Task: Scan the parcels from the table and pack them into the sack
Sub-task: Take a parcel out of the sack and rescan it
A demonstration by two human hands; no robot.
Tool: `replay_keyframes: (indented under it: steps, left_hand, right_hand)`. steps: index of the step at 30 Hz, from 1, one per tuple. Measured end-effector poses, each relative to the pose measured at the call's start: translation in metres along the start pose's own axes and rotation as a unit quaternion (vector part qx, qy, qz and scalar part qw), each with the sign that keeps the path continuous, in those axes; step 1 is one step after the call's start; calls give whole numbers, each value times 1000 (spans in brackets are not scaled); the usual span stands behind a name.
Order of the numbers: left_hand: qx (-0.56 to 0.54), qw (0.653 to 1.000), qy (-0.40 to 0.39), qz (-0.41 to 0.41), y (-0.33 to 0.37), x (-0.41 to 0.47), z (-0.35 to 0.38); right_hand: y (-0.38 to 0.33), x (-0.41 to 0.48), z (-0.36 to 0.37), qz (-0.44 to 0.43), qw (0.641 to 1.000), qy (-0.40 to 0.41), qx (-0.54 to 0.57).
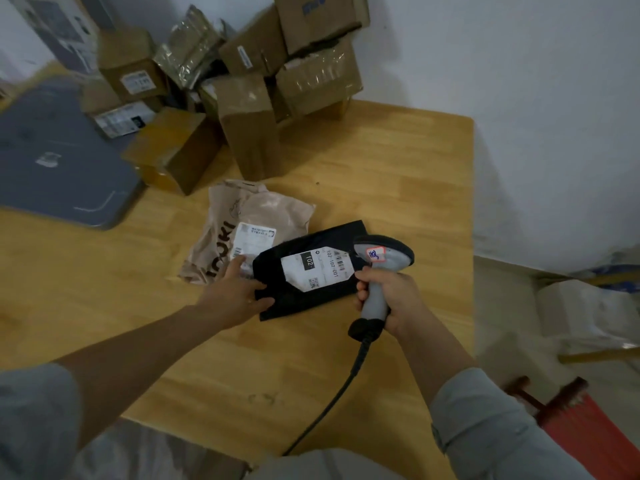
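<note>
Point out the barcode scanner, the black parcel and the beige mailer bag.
barcode scanner [398, 259], head view, on its grey head.
black parcel [317, 268], head view, on its white label.
beige mailer bag [273, 207], head view, on its crumpled top.

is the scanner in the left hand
No, the right hand grips the barcode scanner while the left hand rests on the black parcel.
</note>
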State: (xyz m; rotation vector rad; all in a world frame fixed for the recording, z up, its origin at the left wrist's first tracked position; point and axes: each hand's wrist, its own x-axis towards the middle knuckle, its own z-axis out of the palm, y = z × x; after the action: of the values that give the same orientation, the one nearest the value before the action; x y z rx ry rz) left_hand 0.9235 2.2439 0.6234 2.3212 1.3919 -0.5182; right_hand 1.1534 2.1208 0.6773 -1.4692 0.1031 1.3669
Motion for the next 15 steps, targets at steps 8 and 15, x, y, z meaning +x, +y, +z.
replay_keyframes:
  steps: [8,15]
  left_hand:
    - [-68,986,112,100,78,15,-29]
    - [48,997,-27,46,127,65,-25]
  right_hand:
    - [23,-26,-11,-22,1000,10,3]
    - [34,-43,-31,-38,999,-11,1]
